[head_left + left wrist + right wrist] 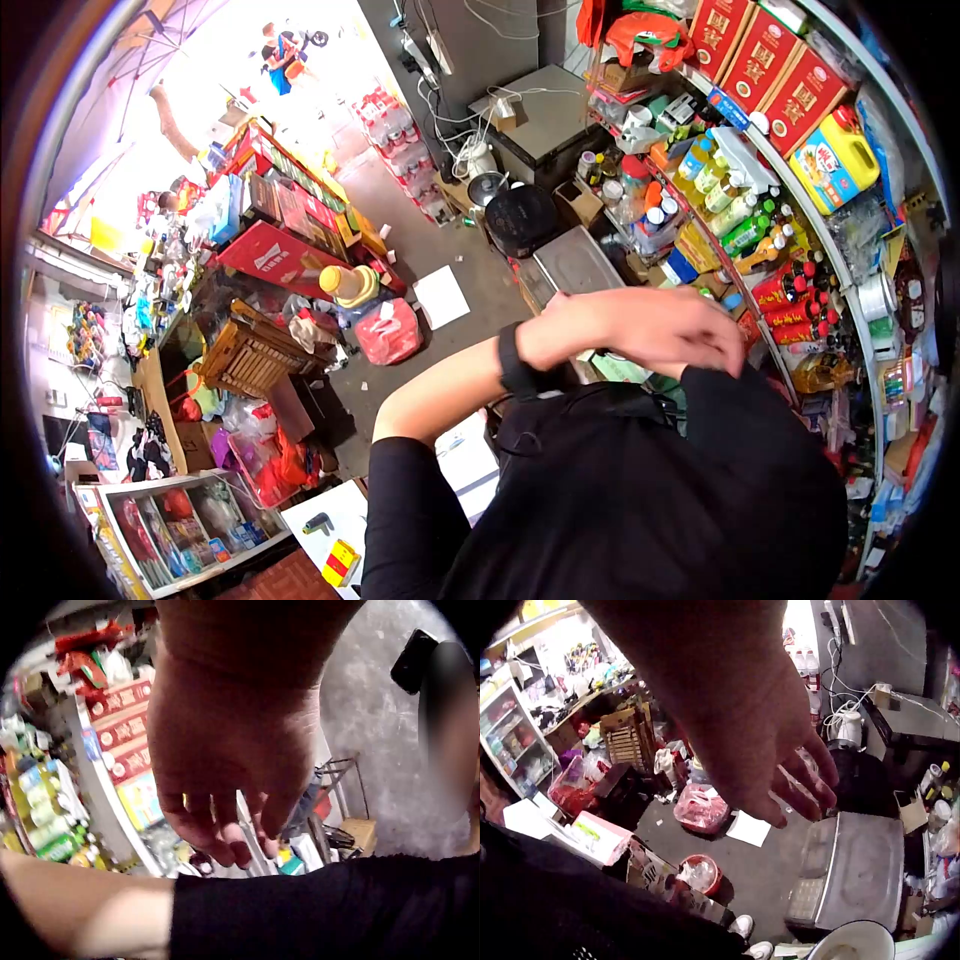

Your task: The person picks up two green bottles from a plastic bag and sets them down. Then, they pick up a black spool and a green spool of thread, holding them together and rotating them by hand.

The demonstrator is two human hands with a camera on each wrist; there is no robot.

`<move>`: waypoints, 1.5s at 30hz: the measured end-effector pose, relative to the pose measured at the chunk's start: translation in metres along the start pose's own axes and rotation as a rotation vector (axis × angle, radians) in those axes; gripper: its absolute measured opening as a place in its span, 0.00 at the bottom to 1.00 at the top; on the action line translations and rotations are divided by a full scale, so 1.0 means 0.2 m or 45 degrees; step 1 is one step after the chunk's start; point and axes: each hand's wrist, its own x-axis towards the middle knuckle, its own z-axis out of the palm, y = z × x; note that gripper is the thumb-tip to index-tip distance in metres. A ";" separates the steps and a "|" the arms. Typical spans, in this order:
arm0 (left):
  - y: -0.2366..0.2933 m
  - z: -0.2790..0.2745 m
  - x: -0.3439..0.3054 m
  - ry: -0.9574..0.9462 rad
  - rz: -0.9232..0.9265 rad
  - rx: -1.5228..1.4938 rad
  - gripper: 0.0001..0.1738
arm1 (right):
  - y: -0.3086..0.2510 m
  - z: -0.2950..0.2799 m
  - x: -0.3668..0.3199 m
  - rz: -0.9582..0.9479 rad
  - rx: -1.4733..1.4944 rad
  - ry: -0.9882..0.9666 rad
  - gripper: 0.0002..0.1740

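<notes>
Across the chest in the head view reaches the left arm, a black band on its wrist; the left hand [690,335] is over the other arm's black sleeve. Seen from the left wrist, the left hand [232,765] hangs with loosely bent fingers above the right forearm [90,907] and sleeve [315,907]. A pale strip shows between its fingers; nothing is plainly gripped. In the right wrist view the right hand [757,742] has relaxed, slightly spread fingers over the floor [765,877] beside a grey-lidded bin [862,862], holding nothing visible. The head view mostly hides the right hand.
Shelves with bottles [740,230] and red boxes [770,75] line the right. A red bag [388,332] and white sheet [441,297] lie on the floor. Left are stacked cartons [270,255] and a glass cabinet [190,530]. A white-rimmed bucket [855,941] stands low down.
</notes>
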 end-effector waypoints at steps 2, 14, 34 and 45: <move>0.01 0.09 0.28 -0.105 0.266 -0.177 0.13 | 0.04 0.02 -0.07 0.026 0.039 0.023 0.10; -0.26 0.51 1.02 -0.706 -0.045 -0.857 0.26 | 0.25 0.12 -0.33 0.133 0.215 0.066 0.10; -0.59 -0.87 -0.18 -0.895 -0.095 -0.999 0.18 | 0.25 -0.05 1.02 -0.032 0.175 -0.174 0.12; -1.42 -0.75 -3.26 1.246 -1.184 -0.517 0.16 | 1.07 -0.06 1.04 0.214 0.064 -0.445 0.16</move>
